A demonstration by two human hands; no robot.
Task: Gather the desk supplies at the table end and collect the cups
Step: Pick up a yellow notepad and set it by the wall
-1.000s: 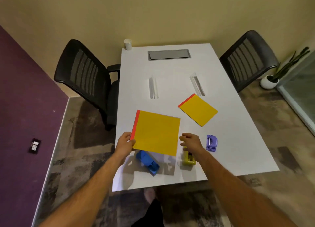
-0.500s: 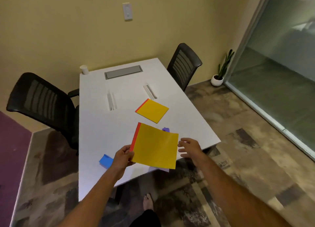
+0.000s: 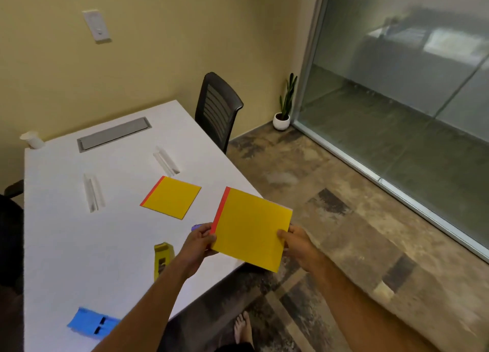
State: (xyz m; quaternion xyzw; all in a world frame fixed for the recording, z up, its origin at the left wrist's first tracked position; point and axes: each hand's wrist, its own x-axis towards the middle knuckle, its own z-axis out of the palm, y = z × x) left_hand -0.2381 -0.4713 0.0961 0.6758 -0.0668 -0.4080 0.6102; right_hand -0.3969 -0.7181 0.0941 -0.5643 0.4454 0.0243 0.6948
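Both hands (image 3: 197, 245) grip yellow pad (image 3: 251, 230) (unlabelled)

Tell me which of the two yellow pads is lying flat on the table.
The smaller-looking yellow pad farther up the table, untouched. The other yellow pad is held in the air by the left hand and the right hand.

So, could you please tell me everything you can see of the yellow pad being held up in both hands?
The large yellow square notepad with a red binding strip along its left edge looks like paper or thin card, flat and unmarked. It is lifted clear of the white table, tilted, hanging partly over the table's near right corner. The left hand pinches its lower left edge and the right hand grips its right edge, thumb on top. Nothing else touches it.
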